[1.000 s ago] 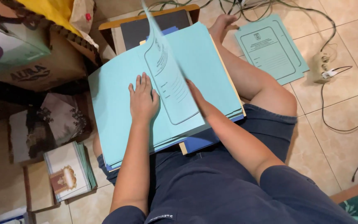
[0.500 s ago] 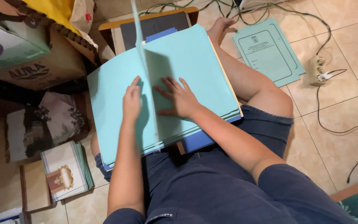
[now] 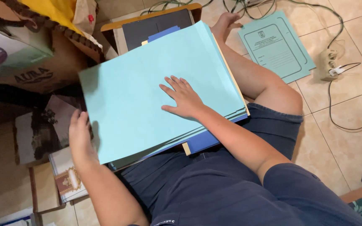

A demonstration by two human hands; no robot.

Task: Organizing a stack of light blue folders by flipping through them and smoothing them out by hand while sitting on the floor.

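Note:
A stack of light blue paper folders (image 3: 135,100) rests on my lap, with a darker blue folder and a cream sheet showing at its lower edge. My right hand (image 3: 183,98) lies flat on the top folder, fingers spread. My left hand (image 3: 80,138) is at the stack's left edge, fingers curled along the border of the top folder; whether it grips the folder is unclear. A single printed light blue folder (image 3: 277,46) lies on the tiled floor beyond my right knee.
A cardboard box (image 3: 26,58) with yellow cloth stands at the upper left. Books and booklets (image 3: 65,175) lie on the floor at the left. A wooden-framed dark board (image 3: 156,25) sits behind the stack. A power strip (image 3: 329,65) with cables lies at the right.
The folder that stood lifted and turning has come down flat on the left of the stack. My left hand moved from the stack's top to its left edge.

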